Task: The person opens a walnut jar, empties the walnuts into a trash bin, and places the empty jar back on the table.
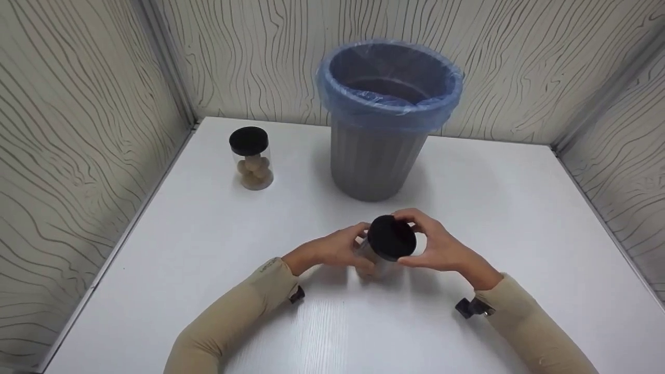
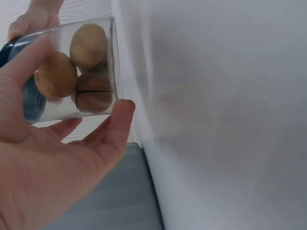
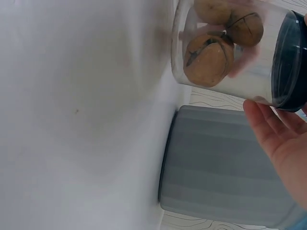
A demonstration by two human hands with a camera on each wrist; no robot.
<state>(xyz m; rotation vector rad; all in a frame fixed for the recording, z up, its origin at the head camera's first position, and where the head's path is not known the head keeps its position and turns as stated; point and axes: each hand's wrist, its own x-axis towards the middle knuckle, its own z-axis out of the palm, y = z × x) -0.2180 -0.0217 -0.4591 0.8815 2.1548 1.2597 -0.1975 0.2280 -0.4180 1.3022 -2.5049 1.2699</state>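
Observation:
A clear jar (image 3: pixel 256 76) with a black lid (image 1: pixel 390 238) is between the two hands, slightly tilted, close over the white table. Several round brown nuts, like walnuts with cracked shells (image 2: pixel 88 45), lie inside it. My left hand (image 1: pixel 337 248) holds the jar's body from the left, thumb and fingers around the clear wall. On the other side, my right hand (image 1: pixel 439 248) grips the lid at its rim, thumb at the near edge and fingers at the far one. The lid sits on the jar's mouth.
A grey bin (image 1: pixel 374 161) lined with a blue plastic bag (image 1: pixel 389 117) stands just beyond the hands. Farther left on the white table (image 1: pixel 171 249) is a second black-lidded jar (image 1: pixel 250 141) with similar brown nuts. Patterned panels (image 1: pixel 260 62) enclose the back and sides.

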